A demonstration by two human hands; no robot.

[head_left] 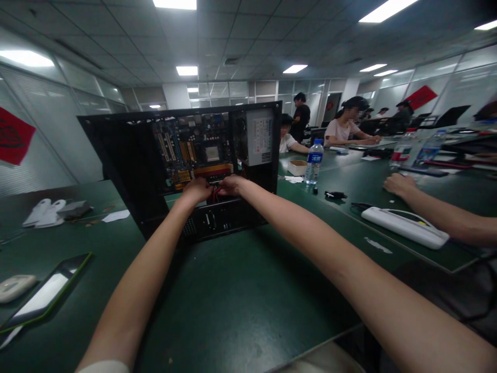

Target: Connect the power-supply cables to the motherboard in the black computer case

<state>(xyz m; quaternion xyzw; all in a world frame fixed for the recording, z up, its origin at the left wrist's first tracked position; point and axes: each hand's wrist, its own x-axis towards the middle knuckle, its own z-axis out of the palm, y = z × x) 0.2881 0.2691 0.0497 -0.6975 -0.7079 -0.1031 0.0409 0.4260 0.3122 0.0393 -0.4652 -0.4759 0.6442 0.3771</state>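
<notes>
An open black computer case [135,171] stands on the green table, its inside facing me. A motherboard [202,137] shows in its upper middle, and a silver power supply [259,135] sits at the upper right. Both my hands reach into the lower part of the case, below the board. My left hand [199,190] is closed at the left end of some red and dark cables [215,194]. From the right, my right hand [233,185] pinches at the same cables, its fingertips close to those of my left hand.
On the green table [233,290], a phone [48,292] and a pale rounded object [16,287] lie left. To the right are a water bottle [313,163], a white power strip [404,226] and another person's hand [399,185]. Other people sit farther back.
</notes>
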